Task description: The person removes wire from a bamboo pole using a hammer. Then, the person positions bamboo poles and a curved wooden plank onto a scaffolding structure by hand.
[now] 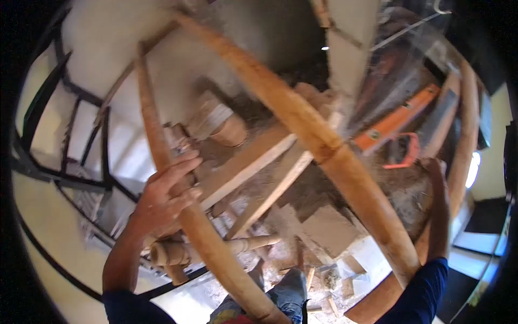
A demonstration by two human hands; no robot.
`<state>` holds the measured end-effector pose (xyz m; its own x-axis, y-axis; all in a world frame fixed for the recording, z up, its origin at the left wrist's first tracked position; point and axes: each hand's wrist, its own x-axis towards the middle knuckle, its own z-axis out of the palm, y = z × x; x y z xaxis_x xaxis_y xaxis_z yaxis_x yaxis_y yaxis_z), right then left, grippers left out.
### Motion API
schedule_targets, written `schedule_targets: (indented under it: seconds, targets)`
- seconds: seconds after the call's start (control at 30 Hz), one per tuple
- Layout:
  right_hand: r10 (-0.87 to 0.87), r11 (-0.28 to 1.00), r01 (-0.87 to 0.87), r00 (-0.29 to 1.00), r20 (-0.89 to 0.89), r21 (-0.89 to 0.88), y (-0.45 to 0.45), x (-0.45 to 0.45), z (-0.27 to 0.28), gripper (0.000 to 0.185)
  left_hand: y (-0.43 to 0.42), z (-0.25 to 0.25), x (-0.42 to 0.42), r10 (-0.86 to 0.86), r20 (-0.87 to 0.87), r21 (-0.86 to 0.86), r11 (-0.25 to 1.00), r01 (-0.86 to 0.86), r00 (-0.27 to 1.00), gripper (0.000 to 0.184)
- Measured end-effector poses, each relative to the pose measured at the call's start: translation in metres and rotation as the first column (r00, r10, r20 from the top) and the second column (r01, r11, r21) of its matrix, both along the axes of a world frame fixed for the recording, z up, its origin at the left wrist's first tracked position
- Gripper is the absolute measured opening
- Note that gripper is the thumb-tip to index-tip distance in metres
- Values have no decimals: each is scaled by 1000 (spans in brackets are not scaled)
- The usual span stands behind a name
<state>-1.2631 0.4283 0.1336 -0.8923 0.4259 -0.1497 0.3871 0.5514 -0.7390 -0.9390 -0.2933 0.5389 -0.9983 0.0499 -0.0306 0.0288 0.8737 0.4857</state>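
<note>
My left hand (171, 189) is wrapped round a long, smooth wooden pole (216, 251) that slants from the upper left down towards my legs. A thicker wooden pole (324, 140) runs diagonally across the middle, from the top left to my right forearm. My right hand (433, 165) is at the right, beside a red-orange looped handle (413, 151). Its fingers are small and blurred, so whether it touches the handle is unclear. Just above lies an orange spirit level (396, 119) with small round vials.
Sawn beams (248, 170) cross behind the poles. A turned wooden piece (172, 252) lies low on the left. A cardboard piece (330, 229) and wood scraps lie on the dusty floor near my feet. Dark metal bars (105, 146) stand at the left; another curved pole (468, 129) rises at the right.
</note>
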Motion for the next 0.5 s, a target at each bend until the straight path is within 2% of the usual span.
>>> schedule_targets:
  seconds: [0.1, 0.2, 0.23, 0.3, 0.37, 0.4, 0.47, 0.5]
  targets:
    - [-59, 998, 59, 998, 16, 2, -27, 12, 17, 27, -9, -9, 2, 35, -31, -5, 999, -35, 999, 48]
    - [-174, 978, 185, 978, 111, -96, -85, 19, 62, 27, -3, -5, 5, -30, -55, -52, 998, 27, 998, 48]
    - [-172, 972, 185, 980, 103, -145, -95, 14, 61, 27, -4, -7, 8, 26, -31, -47, 999, -28, 999, 49]
    - [-97, 971, 92, 995, -10, -222, -52, -8, -14, 28, -2, -5, 13, 89, 2, -57, 994, -89, 996, 50]
    - [-15, 960, -19, 993, -119, -281, -50, -5, -25, 29, -1, -5, 20, 131, -43, -71, 988, -134, 990, 48]
    - [137, 963, -170, 978, -160, -209, -46, -2, -23, 30, -9, -8, 25, 132, -46, -65, 989, -134, 990, 48]
    - [292, 938, -320, 936, -196, -132, -53, 3, 0, 31, -15, -10, 32, 160, -43, -63, 985, -162, 986, 50]
    - [194, 948, -230, 965, -175, -221, -60, 6, 11, 31, -16, -12, 36, 161, -46, -59, 985, -164, 986, 50]
